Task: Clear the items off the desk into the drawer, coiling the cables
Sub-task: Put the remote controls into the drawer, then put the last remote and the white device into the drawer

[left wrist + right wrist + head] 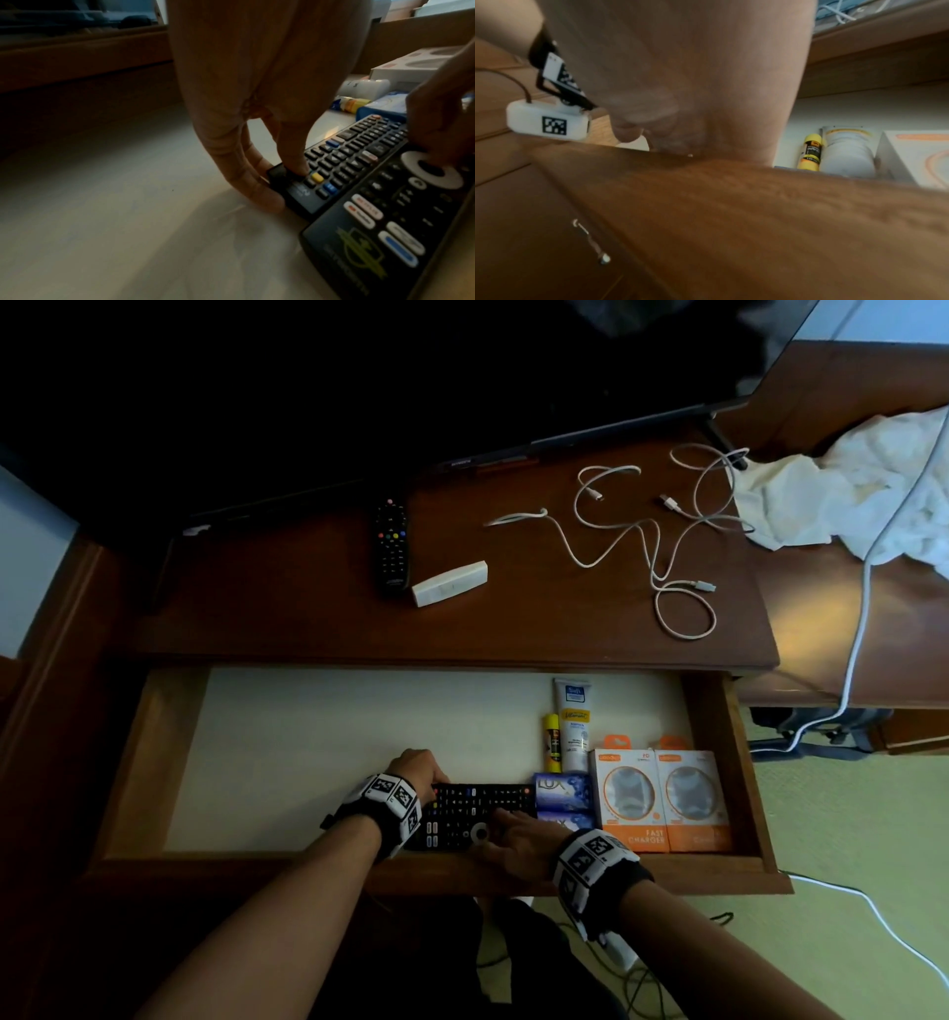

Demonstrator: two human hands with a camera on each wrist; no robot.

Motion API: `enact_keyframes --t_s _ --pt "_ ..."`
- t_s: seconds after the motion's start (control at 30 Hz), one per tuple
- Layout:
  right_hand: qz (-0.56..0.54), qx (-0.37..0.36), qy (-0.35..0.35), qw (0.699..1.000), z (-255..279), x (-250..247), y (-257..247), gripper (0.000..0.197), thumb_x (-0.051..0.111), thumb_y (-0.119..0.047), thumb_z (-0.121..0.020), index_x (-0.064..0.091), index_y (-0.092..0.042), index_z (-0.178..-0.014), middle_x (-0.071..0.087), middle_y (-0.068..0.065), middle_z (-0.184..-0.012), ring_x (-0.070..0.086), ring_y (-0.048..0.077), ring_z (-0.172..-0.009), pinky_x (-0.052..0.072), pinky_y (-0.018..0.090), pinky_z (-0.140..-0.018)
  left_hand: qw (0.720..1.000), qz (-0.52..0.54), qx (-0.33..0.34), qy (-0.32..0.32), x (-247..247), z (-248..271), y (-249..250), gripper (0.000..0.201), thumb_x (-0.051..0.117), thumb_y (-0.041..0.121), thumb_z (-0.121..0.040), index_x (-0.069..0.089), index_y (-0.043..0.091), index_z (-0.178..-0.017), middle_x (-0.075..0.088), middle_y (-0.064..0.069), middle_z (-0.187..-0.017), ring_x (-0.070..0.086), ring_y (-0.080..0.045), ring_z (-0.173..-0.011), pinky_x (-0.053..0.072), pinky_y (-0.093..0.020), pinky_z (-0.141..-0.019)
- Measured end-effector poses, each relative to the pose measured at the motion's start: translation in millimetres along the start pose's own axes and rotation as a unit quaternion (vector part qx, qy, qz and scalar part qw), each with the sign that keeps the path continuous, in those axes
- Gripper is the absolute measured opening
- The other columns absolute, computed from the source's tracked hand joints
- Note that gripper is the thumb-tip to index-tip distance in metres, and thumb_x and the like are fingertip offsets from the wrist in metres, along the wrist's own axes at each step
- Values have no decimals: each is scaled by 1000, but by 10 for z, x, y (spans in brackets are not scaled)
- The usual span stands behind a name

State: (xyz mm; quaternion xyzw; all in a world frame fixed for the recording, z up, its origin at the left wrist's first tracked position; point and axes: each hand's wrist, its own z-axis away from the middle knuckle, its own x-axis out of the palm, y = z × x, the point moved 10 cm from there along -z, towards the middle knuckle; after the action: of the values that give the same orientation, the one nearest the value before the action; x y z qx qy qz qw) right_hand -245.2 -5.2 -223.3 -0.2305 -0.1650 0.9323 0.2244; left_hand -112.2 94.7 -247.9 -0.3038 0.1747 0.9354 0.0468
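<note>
Down on the floor of the drawer (719,737) with the left hand (418,770): pinching the left end of the far remote (488,796) between nearly straight fingertips, one on the keys, the rest against the end cap. Over to the right hand (516,839): laid on top of the near remote (457,834), fingers loosely bent and pressing at the white ring pad, not seen to wrap round it. Both remotes side by side, touching, long axes left to right along the drawer front, right ends butted up to a blue soap box reading LUX (562,791). Just beyond, two orange-and-white boxes marked FAST CHARGER (634,801), then a yellow glue stick (552,743) and a white tube (573,724), print too small to read. Looks like squaring up, not carrying. Up and forward on the desk (287,608): a black remote (391,546) lying front to back, nearest the left hand, with a white bar (449,582) at its foot. Off to the right, uncoiled white cables (642,541), nearer the right hand. Pill buttons and green logo on the near remote too blurred to read.
</note>
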Motion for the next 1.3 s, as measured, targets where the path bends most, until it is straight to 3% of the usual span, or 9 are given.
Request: enact_keyframes --t_s 0.17,0.5,0.57,0.7,0.8,0.9,1.03,1.13,1.3 --pt "39 -14 20 999 9 9 -61 54 28 -49 -99 46 -14 -137 41 16 -145 36 34 -134 30 45 -111 1000 -11 5 17 -23 13 5 41 62 0 -87 67 23 -121 64 -6 -129 62 -24 -115 49 -34 -101" --pt "20 -14 18 1000 32 -129 -75 66 28 -63 -90 61 -15 -121 56 15 -131 53 32 -120 44 44 -101 1000 -15 3 -9 -65 126 107 47 64 0 -85 61 19 -128 61 -8 -132 60 -24 -119 47 -34 -104" --pt "26 -14 18 999 54 -264 -110 50 38 -45 -96 64 -7 -115 62 17 -123 57 33 -115 47 40 -97 1000 8 4 8 -225 179 151 47 69 10 -83 61 18 -129 63 -6 -130 60 -22 -117 47 -34 -103" --pt "24 -62 91 994 196 -928 -283 26 49 -18 -94 70 -6 -106 70 16 -110 65 31 -102 51 35 -89 993 94 50 53 -859 316 371 12 74 31 -79 78 21 -84 77 2 -91 70 -12 -81 58 -32 -82" --pt "-14 -121 200 972 373 -1602 -529 24 53 -11 -88 76 -18 -91 76 3 -95 70 22 -85 53 26 -77 982 153 63 91 -1447 420 512 30 75 43 -76 71 19 -59 72 5 -62 66 -7 -57 57 -27 -65" --pt "-38 -117 348 929 518 -2296 -688 24 55 -24 -90 64 -25 -68 68 7 -79 64 29 -75 44 27 -65 947 208 28 241 -2178 462 444 36 70 40 -82 67 15 -56 67 3 -55 61 -8 -50 48 -22 -53" --pt "-15 -113 439 891 480 -2872 -939 24 53 -19 -88 63 -11 -108 58 13 -113 55 35 -104 51 44 -79 869 253 -72 419 -2784 486 115 33 61 34 -84 67 7 -66 66 -5 -61 64 -23 -59 47 -29 -52" --pt "58 -59 411 908 237 -3057 -1030 50 54 -17 -89 44 -17 -138 40 9 -140 39 34 -125 45 50 -96 884 236 -98 392 -2835 281 120 24 62 39 -87 67 15 -85 70 -6 -86 66 -28 -87 49 -32 -67" --pt "140 -11 369 919 -60 -3177 -1019 46 49 -11 -93 43 -21 -138 35 8 -146 33 33 -132 39 51 -102 899 218 -135 355 -2801 37 106 58 67 45 -83 53 8 -125 59 -14 -126 56 -33 -118 47 -41 -91"
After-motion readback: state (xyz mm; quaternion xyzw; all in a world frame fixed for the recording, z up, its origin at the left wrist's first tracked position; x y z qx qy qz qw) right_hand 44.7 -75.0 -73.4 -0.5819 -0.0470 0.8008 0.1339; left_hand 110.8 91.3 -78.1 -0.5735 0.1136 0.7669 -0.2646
